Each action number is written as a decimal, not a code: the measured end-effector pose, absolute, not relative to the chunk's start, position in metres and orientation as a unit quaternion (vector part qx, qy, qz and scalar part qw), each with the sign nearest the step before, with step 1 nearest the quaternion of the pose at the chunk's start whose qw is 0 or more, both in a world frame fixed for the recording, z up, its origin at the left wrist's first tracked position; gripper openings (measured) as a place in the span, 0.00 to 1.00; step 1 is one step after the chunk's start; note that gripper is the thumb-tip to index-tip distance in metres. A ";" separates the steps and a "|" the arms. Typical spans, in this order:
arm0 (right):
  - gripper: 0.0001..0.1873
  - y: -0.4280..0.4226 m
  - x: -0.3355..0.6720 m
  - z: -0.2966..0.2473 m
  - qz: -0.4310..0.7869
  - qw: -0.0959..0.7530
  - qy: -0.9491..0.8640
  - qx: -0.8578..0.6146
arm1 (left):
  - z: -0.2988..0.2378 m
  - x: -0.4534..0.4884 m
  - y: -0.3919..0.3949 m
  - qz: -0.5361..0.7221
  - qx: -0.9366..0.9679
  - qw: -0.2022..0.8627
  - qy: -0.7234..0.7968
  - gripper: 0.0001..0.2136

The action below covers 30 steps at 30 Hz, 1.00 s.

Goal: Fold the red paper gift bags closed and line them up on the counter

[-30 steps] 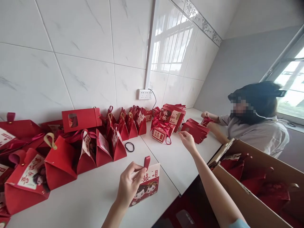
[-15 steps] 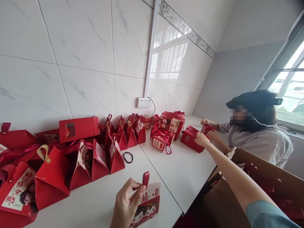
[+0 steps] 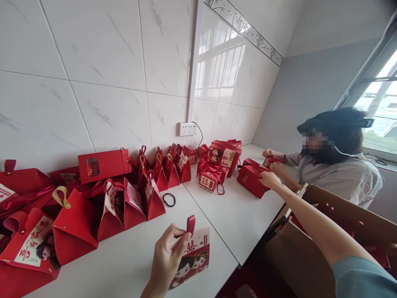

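Observation:
My left hand (image 3: 166, 256) is closed on a flat red and white gift bag (image 3: 194, 253) with a cartoon couple printed on it, held upright just above the white counter (image 3: 130, 260). My right hand (image 3: 269, 179) reaches far out to the right and grips the top edge of a red rectangular box (image 3: 252, 181) standing on the counter. A second red box stands behind it.
Many red gift bags (image 3: 77, 223) and ribboned boxes (image 3: 211, 179) line the tiled wall. A black hair tie (image 3: 169, 200) lies on the counter. An open cardboard carton (image 3: 313, 248) with red items stands at the right. Another person (image 3: 338, 161) sits at the counter's far end, handling a red piece.
My right hand went from hovering open above the counter to the red box at the right and closed on it. My left hand kept hold of the flat bag.

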State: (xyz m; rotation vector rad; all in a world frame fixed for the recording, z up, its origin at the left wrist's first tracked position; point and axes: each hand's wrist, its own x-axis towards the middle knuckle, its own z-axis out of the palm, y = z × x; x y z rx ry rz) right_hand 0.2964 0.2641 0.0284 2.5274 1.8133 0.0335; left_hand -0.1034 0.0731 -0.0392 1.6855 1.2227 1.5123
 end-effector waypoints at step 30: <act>0.34 0.175 0.160 0.025 -0.069 -0.238 0.804 0.541 | -0.034 -0.101 0.067 0.579 0.637 0.246 0.446 0.11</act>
